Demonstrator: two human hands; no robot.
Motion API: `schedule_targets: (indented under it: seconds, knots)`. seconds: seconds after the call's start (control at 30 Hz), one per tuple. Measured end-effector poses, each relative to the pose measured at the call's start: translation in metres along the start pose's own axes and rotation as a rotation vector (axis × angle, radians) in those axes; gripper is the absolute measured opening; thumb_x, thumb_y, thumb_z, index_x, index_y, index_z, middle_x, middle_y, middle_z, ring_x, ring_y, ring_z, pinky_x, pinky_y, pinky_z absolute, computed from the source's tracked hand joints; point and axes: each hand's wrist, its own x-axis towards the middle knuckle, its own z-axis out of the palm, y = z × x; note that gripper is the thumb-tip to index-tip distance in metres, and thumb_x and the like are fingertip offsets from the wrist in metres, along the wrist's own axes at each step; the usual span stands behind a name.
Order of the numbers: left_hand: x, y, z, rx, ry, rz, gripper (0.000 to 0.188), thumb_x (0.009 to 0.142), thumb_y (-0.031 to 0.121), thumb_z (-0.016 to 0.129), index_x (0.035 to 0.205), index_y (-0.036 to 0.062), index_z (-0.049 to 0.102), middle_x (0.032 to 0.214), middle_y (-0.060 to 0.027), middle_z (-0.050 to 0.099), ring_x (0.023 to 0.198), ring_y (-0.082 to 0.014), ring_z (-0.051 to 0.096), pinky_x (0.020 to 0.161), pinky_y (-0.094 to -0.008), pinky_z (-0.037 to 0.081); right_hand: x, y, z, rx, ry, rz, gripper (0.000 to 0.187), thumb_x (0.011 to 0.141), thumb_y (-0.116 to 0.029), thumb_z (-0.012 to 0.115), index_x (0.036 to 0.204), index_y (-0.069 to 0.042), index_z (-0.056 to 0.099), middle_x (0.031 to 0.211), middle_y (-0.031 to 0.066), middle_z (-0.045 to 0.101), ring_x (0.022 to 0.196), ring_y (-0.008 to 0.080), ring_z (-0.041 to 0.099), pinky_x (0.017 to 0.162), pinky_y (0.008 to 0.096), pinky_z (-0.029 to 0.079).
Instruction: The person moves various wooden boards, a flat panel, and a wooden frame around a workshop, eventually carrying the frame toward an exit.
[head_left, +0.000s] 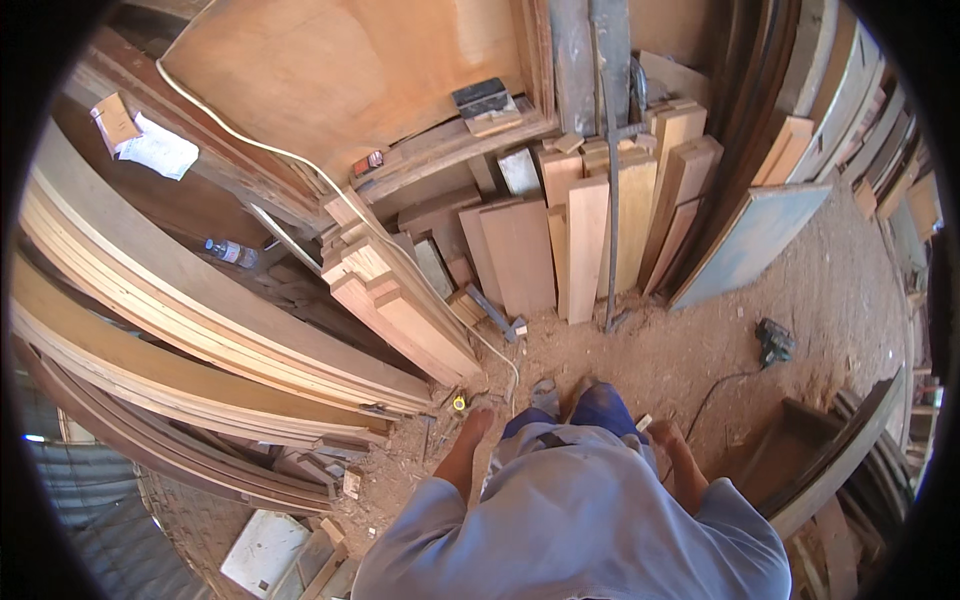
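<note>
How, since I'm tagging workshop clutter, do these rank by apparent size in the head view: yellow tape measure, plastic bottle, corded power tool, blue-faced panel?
Largest to smallest:
1. Blue-faced panel
2. Plastic bottle and corded power tool: too alike to rank
3. Yellow tape measure

This is a woodworking workshop. Sawdust and wood scraps litter the floor (690,345). Long planks (190,272) lie stacked along its left edge, and cut boards (518,255) lean upright along its far edge, with a long metal clamp (612,225) against them. Toward the floor's right edge lies 1 corded power tool (775,342); toward the left, 1 tape measure (459,403).
</note>
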Motion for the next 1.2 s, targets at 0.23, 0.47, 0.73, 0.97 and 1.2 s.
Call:
schedule_targets:
  seconds: [0.23,0.47,0.73,0.97,1.2]
  knots:
    - [-0.016,0.029,0.027,0.299,-0.123,0.023,0.021,0.071,0.016,0.051,0.063,-0.0001,0.061,0.069,-0.0194,0.061,0.069,-0.0337,0.061,0.062,-0.0413,0.048,0.000,0.063,0.009,0.013,-0.187,0.210,0.019,0.076,-0.022,0.055,0.082,-0.007,0.066,0.081,0.0123,0.067,0.082,0.0294,0.065,0.068,0.0395,0.051]
    - [0.033,0.080,0.067,0.701,-0.016,0.653,0.012,0.071,0.015,0.052,0.075,0.0051,0.058,0.077,-0.0175,0.058,0.073,-0.0341,0.057,0.063,-0.0439,0.046,0.089,0.162,0.004,-0.006,0.286,-0.250,0.021,0.079,-0.026,0.049,0.078,-0.012,0.065,0.078,0.0101,0.065,0.075,0.0297,0.063,0.064,0.0421,0.049]
    - [0.027,0.183,0.164,-0.003,0.209,-0.197,0.045,0.081,0.037,0.048,0.106,0.0018,0.062,0.104,-0.0214,0.062,0.103,-0.0327,0.058,0.090,-0.0384,0.043,0.109,0.228,-0.106,0.756,0.441,-0.325,0.011,0.070,-0.018,0.054,0.062,-0.011,0.052,0.069,0.0089,0.058,0.073,0.0285,0.060,0.060,0.0405,0.045]
    - [0.048,0.233,0.175,0.085,-0.013,-0.158,0.041,0.081,0.032,0.047,0.104,0.0015,0.062,0.104,-0.0231,0.061,0.102,-0.0348,0.057,0.089,-0.0396,0.043,0.071,0.325,-0.023,0.034,0.130,-0.135,0.010,0.067,-0.021,0.056,0.064,-0.011,0.055,0.070,0.0108,0.061,0.075,0.0283,0.062,0.062,0.0418,0.047]
    - [0.068,0.178,0.198,0.297,-0.083,0.185,0.030,0.080,0.022,0.045,0.089,-0.0009,0.062,0.094,-0.0192,0.062,0.090,-0.0335,0.059,0.081,-0.0386,0.044,0.087,0.285,-0.097,0.075,0.222,-0.171,0.011,0.071,-0.018,0.054,0.066,-0.008,0.055,0.069,0.0127,0.060,0.074,0.0303,0.062,0.064,0.0448,0.048]
